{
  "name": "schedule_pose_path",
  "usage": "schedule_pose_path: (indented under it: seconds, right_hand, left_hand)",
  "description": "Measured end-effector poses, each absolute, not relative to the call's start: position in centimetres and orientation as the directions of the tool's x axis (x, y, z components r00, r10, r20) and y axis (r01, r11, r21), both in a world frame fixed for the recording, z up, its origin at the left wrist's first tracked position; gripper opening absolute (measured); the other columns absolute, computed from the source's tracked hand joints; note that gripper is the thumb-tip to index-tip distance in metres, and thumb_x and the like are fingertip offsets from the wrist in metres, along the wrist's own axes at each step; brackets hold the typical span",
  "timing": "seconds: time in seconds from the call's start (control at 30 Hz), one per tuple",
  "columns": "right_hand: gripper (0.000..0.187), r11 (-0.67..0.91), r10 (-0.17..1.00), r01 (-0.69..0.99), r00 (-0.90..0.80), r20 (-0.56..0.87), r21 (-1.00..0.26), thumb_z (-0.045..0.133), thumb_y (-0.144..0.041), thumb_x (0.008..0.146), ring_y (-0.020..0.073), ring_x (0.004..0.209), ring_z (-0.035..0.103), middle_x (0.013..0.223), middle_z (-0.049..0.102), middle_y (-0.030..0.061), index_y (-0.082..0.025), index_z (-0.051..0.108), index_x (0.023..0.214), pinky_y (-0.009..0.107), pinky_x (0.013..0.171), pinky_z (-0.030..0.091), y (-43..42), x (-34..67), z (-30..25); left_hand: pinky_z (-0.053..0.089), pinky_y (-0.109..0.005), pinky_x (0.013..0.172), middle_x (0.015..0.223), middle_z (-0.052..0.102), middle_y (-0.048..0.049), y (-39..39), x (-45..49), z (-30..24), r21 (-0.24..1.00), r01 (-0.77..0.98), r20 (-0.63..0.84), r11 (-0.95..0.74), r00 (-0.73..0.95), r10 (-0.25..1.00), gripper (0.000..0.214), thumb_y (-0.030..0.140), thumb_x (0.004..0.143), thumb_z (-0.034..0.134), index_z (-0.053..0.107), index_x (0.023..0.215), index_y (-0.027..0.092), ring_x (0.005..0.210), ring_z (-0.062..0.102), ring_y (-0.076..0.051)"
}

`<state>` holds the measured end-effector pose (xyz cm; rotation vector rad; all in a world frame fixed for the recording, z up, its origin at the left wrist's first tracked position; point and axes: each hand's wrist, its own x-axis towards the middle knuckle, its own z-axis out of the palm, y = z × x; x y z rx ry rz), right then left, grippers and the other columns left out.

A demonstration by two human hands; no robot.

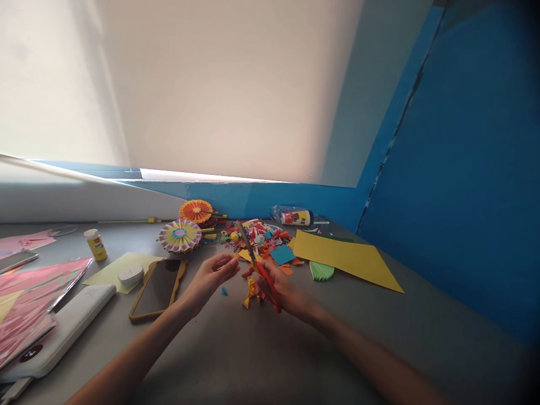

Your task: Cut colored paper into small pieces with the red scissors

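Observation:
My right hand (282, 290) is closed round the red handles of a pair of scissors (257, 264), whose blades point up and away over the grey table (261, 349). My left hand (213, 277) pinches a small piece of yellow paper (244, 255) close to the blades. A crumpled yellow paper scrap (250, 293) hangs or lies just below the two hands, with a tiny blue scrap (224, 291) on the table beside it. Both hands are slightly blurred.
A pile of coloured paper scraps (257, 233), two folded paper rosettes (180, 235) (195, 211), a yellow sheet (346, 257), a green folded fan (321, 270), a glue bottle (95, 243), a lying bottle (295, 217), a phone in a brown case (157, 287), a white device (67, 332) and pink paper (29, 298) surround the hands.

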<state>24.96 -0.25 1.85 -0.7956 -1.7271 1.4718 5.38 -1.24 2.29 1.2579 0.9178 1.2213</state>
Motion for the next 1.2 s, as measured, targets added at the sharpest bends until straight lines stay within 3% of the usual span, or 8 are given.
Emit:
schedule_pose_path:
  seconds: [0.23,0.43,0.57,0.67,0.93,1.03,1.2]
  right_hand:
    - [0.052,0.178,0.670,0.046,-0.737,0.087,-0.983,0.067,-0.049,0.075,0.0125,0.073,0.052,0.085,0.053,0.0017,-0.019,0.047,0.113,0.025,0.064,0.042,-1.1,25.4,2.0]
    - [0.058,0.206,0.589,0.089,-0.807,0.051,-0.974,0.064,-0.052,0.077,0.0103,0.065,0.044,0.086,0.050,0.0018,-0.021,0.043,0.122,0.023,0.057,0.038,-1.4,25.8,1.9]
    - [0.058,0.222,0.569,0.082,-0.820,0.061,-0.972,0.061,-0.054,0.079,0.0094,0.067,0.042,0.099,0.049,0.0056,-0.020,0.042,0.121,0.022,0.056,0.036,-1.8,25.7,2.4]
    - [0.060,0.207,0.572,0.046,-0.816,0.083,-0.977,0.062,-0.052,0.079,0.0098,0.072,0.042,0.106,0.046,0.0067,-0.021,0.038,0.123,0.022,0.059,0.036,-2.0,25.5,2.7]
    - [0.045,0.266,0.662,0.044,-0.734,0.149,-0.963,0.053,-0.058,0.082,0.0103,0.069,0.041,0.095,0.046,0.0038,-0.019,0.041,0.102,0.024,0.061,0.036,-2.4,24.8,2.0]
    - [0.041,0.203,0.687,0.013,-0.714,0.133,-0.979,0.050,-0.059,0.084,0.0092,0.064,0.037,0.089,0.046,0.0020,-0.020,0.039,0.094,0.023,0.058,0.035,-2.6,24.3,1.8]
    - [0.041,0.215,0.714,-0.011,-0.680,0.165,-0.977,0.054,-0.056,0.083,0.0102,0.069,0.039,0.087,0.043,0.0006,-0.021,0.039,0.095,0.023,0.063,0.036,-2.7,24.0,1.2]
  left_hand:
    - [0.045,-0.022,0.074,0.078,0.056,0.0003,-2.1,5.9,3.5,0.956,-0.057,0.291,-0.289,0.018,0.957,0.027,0.046,0.082,0.057,0.057,0.085,0.018,0.076,0.054,-0.012]
    - [0.040,-0.020,0.062,0.070,0.051,0.0014,-2.5,6.1,4.0,0.913,0.054,0.405,-0.405,0.006,0.914,0.025,0.041,0.088,0.051,0.052,0.081,0.017,0.067,0.048,-0.010]
    - [0.037,-0.020,0.060,0.068,0.051,0.0016,-2.8,6.0,4.4,0.887,0.130,0.441,-0.443,0.040,0.896,0.023,0.039,0.089,0.049,0.051,0.080,0.018,0.064,0.047,-0.011]
    - [0.036,-0.020,0.059,0.067,0.049,0.0020,-2.9,6.1,4.4,0.876,0.145,0.455,-0.460,0.067,0.888,0.023,0.038,0.089,0.049,0.049,0.078,0.017,0.063,0.045,-0.010]
    - [0.036,-0.022,0.061,0.069,0.047,0.0023,-2.9,6.5,4.4,0.875,0.143,0.455,-0.463,0.083,0.886,0.024,0.037,0.091,0.047,0.048,0.077,0.017,0.064,0.044,-0.010]
    - [0.035,-0.022,0.060,0.068,0.047,0.0024,-3.1,6.5,4.5,0.876,0.151,0.450,-0.457,0.081,0.889,0.024,0.037,0.091,0.047,0.048,0.076,0.018,0.064,0.043,-0.010]
    - [0.035,-0.022,0.061,0.068,0.047,0.0025,-3.4,6.6,4.4,0.877,0.141,0.451,-0.459,0.085,0.888,0.023,0.036,0.091,0.047,0.048,0.078,0.018,0.065,0.043,-0.011]
